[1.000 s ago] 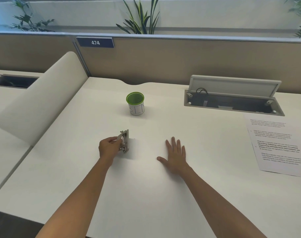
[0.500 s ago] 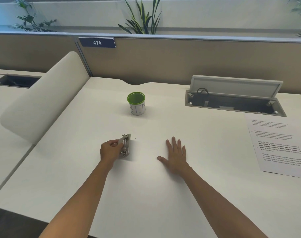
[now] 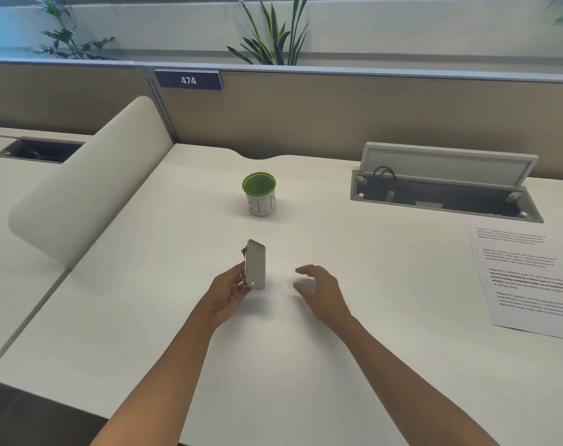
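Observation:
A small flat metal plate with a handle-like bar on its left side [image 3: 255, 264] is held up on edge above the white desk [image 3: 273, 349]. My left hand [image 3: 230, 294] grips it from the left, fingers curled round the bar side. My right hand [image 3: 322, 292] hovers just above the desk to the right of the plate, fingers loosely bent and holding nothing. A white cup with a green rim [image 3: 259, 194] stands further back, beyond the plate.
A printed paper sheet [image 3: 527, 278] lies at the right edge. An open cable tray with a raised lid [image 3: 447, 188] sits at the back right. A curved white divider [image 3: 90, 185] borders the left, and a partition wall with a 474 sign [image 3: 188, 80] runs behind.
My left hand has lifted the metal plate off the desk and turned its flat face toward me. My right hand has risen from lying flat on the desk and curled its fingers.

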A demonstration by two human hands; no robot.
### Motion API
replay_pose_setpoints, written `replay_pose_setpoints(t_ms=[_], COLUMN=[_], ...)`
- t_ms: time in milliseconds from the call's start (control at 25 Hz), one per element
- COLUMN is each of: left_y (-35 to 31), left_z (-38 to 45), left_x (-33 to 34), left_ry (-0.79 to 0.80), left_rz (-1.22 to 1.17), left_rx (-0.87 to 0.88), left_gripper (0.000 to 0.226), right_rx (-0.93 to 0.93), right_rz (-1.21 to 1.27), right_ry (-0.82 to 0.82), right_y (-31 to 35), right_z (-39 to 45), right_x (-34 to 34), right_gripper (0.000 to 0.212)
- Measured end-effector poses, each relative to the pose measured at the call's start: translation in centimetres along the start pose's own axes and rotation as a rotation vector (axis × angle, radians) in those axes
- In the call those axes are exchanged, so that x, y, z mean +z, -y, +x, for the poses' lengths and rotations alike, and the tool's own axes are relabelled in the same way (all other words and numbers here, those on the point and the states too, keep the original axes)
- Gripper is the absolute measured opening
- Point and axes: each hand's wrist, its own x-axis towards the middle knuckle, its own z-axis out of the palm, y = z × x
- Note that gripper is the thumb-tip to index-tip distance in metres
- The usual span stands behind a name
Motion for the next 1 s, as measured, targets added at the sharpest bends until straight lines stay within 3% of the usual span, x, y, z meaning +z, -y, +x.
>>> replay_pose_setpoints(t_ms=[80,160,520,1000], left_y=[0.3,0.6,1.2,1.5], left_z=[0.0,0.0,-0.1,0.4], left_x=[0.5,1.0,2.1,2.4], left_ry=[0.018,0.038,0.016,-0.034], left_rz=[0.013,0.068,0.093,0.111], left_rx=[0.010,0.024,0.060,0.059], left_gripper=[0.020,0.020,0.028,0.020], right_rx=[-0.022,-0.005,0.217,0.209], right_rz=[0.199,0.276,0.342,0.225], right_ry=[-0.005,0.020,0.067,0.147], right_y=[2.6,4.6,5.1,5.0], right_z=[-0.3,-0.4,-0.7,-0.2], right_x=[0.5,1.3,2.2,2.0], right_gripper=[0.011,0.005,0.016,0.017])
